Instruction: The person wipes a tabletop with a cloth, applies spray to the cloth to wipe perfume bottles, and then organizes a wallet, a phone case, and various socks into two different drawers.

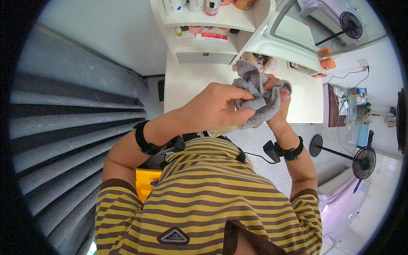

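My left hand [214,105] is closed round a small bottle with a clear cap [255,103]. Part of a pale yellowish see-through body [223,131] shows below the hand; the fingers hide the middle. A fluffy grey cloth [268,114] is bunched in my right hand [279,107], whose fingers are wrapped round its far and right sides. The cloth lies against the bottle's cap end, and one fold sticks up beyond the left fingers. Both hands are above the near edge of a white desk [191,78].
White shelves [210,19] with bottles and a red tube [212,36] rise at the desk's back. A mirror [335,27] stands at the far right. Grey curtain folds [76,123] hang on the left. A black fan [363,163] stands right, and a yellow object [146,182] is near my left elbow.
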Motion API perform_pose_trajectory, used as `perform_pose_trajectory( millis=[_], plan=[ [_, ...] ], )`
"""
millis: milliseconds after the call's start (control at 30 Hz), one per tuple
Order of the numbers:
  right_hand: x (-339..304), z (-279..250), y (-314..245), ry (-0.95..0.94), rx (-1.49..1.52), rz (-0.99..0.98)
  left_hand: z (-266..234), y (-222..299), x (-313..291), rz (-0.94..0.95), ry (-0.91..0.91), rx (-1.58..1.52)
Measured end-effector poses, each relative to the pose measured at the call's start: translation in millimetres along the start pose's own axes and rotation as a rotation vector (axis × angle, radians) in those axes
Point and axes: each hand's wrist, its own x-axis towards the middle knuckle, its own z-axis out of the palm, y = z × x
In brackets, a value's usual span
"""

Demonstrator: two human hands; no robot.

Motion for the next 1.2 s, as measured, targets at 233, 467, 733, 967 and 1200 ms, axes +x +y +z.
perform_pose_trajectory(
  millis=[233, 467, 733, 967, 1200],
  plan=[
    [-7.4, 8.5, -2.7, 0.063, -0.026, 0.080, 4.1, -0.6, -1.3, -0.145, -0.041, 0.132],
    [10.1, 4.6, -23.0, -0.210, -0.632, -0.409, 4.8, -3.7, -0.6, -0.264, 0.010, 0.090],
    [24.6, 19.9, -24.5, -0.344, -0.727, -0.342, -12.5, -16.9, -1.7, -0.283, 0.036, 0.093],
    [89.4, 21.6, -45.7, 0.075, -1.001, -0.498, -65.9, -30.8, -36.9, -0.315, 0.169, -0.223],
    [157.9, 55.1, -6.5, -0.186, -1.674, -0.435, -80.6, -27.6, -31.6, -0.273, 0.274, -0.350]
  ],
)
